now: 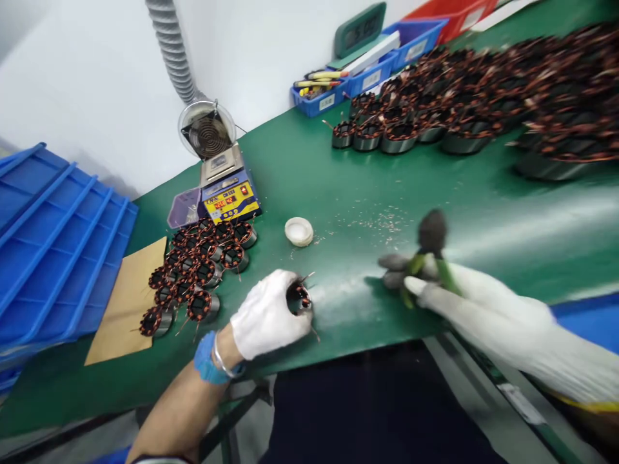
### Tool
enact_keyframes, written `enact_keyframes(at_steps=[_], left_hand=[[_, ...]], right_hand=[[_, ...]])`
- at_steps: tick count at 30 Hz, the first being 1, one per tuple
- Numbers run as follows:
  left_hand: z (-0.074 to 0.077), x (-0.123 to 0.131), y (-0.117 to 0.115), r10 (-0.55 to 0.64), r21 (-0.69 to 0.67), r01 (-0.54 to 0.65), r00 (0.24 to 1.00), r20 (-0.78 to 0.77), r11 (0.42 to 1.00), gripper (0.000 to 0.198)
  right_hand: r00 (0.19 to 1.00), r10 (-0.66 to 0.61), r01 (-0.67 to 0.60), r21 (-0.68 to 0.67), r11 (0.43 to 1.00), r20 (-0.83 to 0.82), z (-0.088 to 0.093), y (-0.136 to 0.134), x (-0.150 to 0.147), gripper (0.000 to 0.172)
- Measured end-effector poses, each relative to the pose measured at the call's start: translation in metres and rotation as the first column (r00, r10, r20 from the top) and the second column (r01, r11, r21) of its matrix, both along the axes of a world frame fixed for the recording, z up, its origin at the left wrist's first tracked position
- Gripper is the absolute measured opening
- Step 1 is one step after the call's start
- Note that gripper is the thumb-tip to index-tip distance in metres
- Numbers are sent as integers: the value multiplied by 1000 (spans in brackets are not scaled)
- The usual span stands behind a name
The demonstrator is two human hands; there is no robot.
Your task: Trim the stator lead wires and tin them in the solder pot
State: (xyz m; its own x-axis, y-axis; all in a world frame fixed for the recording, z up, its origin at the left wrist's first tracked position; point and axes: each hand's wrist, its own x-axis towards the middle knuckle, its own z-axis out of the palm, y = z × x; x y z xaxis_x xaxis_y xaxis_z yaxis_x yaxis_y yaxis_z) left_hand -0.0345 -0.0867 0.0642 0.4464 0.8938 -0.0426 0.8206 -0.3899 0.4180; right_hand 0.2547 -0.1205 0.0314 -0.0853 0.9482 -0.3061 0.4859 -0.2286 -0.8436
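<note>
My left hand (275, 314), in a white glove, is wrapped round a motor stator (304, 298) on the green table near its front edge. Copper windings and thin wire ends show at the stator's rim; the glove hides its left side. To the right, my right hand (435, 283), also gloved with darkened fingertips, is closed on green-handled pliers (447, 277). Motion blurs this tool, and a dark part (432, 231) sticks up above the fingers. Just beyond my left hand stands a small round white dish (298, 231).
Wound stators cluster at the left (203, 270) and in a large group at the right (464, 109). A solder pot with a yellow panel (232, 202) stands below a grey hose (171, 48). Wire clippings (382, 222) litter the table (290, 167). Blue crates (62, 245) lean left.
</note>
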Motion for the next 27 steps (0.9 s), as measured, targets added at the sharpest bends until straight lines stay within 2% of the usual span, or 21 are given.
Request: enact_keyframes(at_steps=[2, 4, 7, 10, 14, 17, 19, 21, 23, 27], left_hand=[[0, 4, 7, -49, 11, 50, 999, -16, 999, 38], [-2, 9, 9, -43, 46, 45, 998, -51, 998, 34], [-8, 18, 9, -12, 108, 23, 995, -102, 994, 20], [-13, 22, 7, -16, 153, 38, 990, -140, 987, 15], [-17, 21, 7, -31, 208, 61, 990, -141, 976, 11], [-20, 19, 8, -66, 231, 90, 992, -107, 969, 9], [-21, 17, 9, -90, 239, 109, 992, -92, 965, 15], [-22, 17, 9, -98, 245, 116, 991, -86, 962, 18], [-23, 16, 9, -96, 248, 114, 992, -84, 962, 19], [-23, 16, 9, -97, 244, 116, 991, -87, 963, 20]], right_hand=[[995, 77, -77, -12, 997, 65, 7, 0, -7, 54], [978, 190, -189, -28, 982, 90, 11, 0, -14, 48], [966, 256, -255, -65, 965, 22, 14, 0, -17, 47], [953, 299, -303, -113, 946, -49, 21, -2, -15, 46], [963, 269, -269, -102, 958, -16, 28, -5, -15, 48], [966, 237, -251, -153, 956, -102, 27, -6, -22, 55], [950, 228, -280, -257, 925, -216, 25, -8, -29, 66], [915, 214, -343, -379, 859, -343, 21, -11, -34, 76], [882, 208, -400, -440, 804, -423, 14, -14, -38, 79], [861, 177, -411, -446, 795, -478, 2, -20, -41, 78]])
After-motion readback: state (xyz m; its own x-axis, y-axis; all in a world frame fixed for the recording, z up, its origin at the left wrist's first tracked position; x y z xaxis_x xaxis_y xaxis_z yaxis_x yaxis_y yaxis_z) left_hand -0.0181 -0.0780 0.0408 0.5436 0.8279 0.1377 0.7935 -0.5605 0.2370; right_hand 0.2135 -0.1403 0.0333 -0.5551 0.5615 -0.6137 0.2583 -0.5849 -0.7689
